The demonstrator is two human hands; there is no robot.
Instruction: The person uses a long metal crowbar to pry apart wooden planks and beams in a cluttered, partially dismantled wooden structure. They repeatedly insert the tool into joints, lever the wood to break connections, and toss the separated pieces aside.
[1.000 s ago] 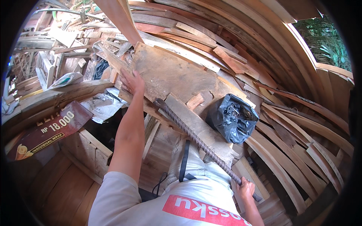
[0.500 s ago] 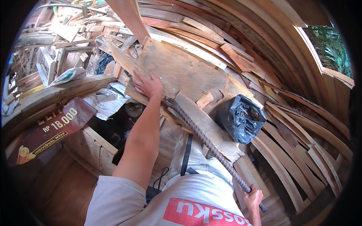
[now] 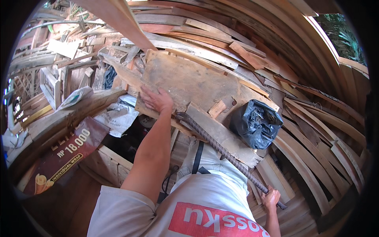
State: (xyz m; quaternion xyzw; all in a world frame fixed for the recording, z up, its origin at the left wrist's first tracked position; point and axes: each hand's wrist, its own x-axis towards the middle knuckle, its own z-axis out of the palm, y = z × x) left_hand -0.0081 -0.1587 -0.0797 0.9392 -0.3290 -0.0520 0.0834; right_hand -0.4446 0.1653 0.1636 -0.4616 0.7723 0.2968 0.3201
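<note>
Left hand [image 3: 157, 99]: palm down, fingers spread flat on the near left edge of a large weathered board [image 3: 189, 81] that lies across a heap of scrap timber. Nothing is pinched; the hand only presses. In my judgement the flat palm steadies the board against shifting. The forearm runs straight up from the lower edge of the view, elbow nearly extended.

Centre: a ribbed steel bar [image 3: 225, 150] runs diagonally, its upper tip touching the board's near edge just beside the left hand, its shaft lying over a narrow plank [image 3: 221, 134]. The angle suggests it is set as a lever under the board.

Right of the bar: a black plastic bag [image 3: 256, 123] rests by the board's right corner, apart from both hands.

Right hand [image 3: 271, 197]: grip closed around the bar's lower end, wrist bent, held low beside the body.
</note>
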